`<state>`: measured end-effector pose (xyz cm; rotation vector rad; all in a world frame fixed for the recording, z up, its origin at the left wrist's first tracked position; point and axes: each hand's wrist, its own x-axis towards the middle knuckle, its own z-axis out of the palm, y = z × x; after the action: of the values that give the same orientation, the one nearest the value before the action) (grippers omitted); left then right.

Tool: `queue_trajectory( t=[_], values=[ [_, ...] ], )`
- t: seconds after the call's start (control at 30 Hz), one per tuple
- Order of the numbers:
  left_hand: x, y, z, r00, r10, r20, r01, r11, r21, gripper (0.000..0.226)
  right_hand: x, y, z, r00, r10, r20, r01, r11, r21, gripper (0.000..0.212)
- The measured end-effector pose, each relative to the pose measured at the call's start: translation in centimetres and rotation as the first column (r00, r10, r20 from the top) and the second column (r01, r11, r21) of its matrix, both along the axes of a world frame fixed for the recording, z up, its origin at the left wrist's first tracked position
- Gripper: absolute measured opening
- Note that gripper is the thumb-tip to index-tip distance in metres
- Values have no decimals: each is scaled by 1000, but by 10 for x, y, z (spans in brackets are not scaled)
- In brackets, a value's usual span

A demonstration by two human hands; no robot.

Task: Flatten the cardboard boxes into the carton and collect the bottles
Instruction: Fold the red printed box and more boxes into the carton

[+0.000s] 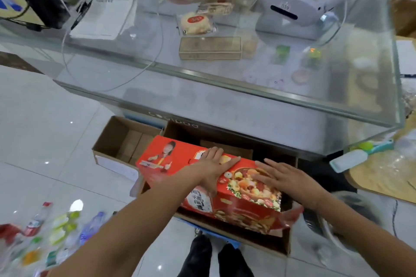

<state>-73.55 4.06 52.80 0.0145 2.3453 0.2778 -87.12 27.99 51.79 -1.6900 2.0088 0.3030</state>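
Box (202,177) lies over the carton (265,242); left hand (213,165) and right hand (284,177), both flat-fingered, should press evenly downward.

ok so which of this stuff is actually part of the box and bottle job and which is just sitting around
Part of the job: red box, pressed by the left hand and right hand; brown carton beneath it; bottles on the floor.

Just lying about: papers, wrapped bun, long tan box and grey machine, all on or in the glass counter.
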Motion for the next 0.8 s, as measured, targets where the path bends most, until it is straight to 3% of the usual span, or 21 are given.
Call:
queue_trajectory(
  t=[0.07, 0.13, 0.2, 0.27, 0.33, 0.4, 0.6, 0.8],
  values=[
    [6, 19, -12, 1000, 4, -29, -4, 1000, -14, 125, -3, 13, 7, 990, -139, 18, 137, 986, 96, 94],
    [11, 40, -24, 998, -5, -66, 3, 1000, -30, 119, 6, 17, 7, 896, -438, 71, 422, 891, 169, 66],
    [16, 57, -30, 996, -21, -89, 18, 999, -36, 114, 27, 18, -5, 609, -774, 171, 771, 629, 98, 47],
    [21, 72, -34, 994, -40, -97, 38, 999, -28, 110, 52, 14, -20, 253, -944, 213, 953, 281, 116, 51],
    [29, 86, -37, 994, -53, -99, 52, 999, -8, 108, 74, 12, -32, -48, -991, 123, 977, -21, 213, 71],
    [41, 100, -40, 995, -31, -93, 34, 999, 27, 109, 91, 13, -35, -200, -979, 24, 945, -187, 269, 90],
    [65, 107, -40, 992, 51, -114, -31, 985, 170, 100, 104, 17, -36, -467, -870, 158, 852, -395, 343, 94],
    [49, 100, -58, 991, 60, -120, -38, 983, 178, 98, 89, 8, -53, -478, -863, 165, 852, -409, 326, 90]
  ],
)
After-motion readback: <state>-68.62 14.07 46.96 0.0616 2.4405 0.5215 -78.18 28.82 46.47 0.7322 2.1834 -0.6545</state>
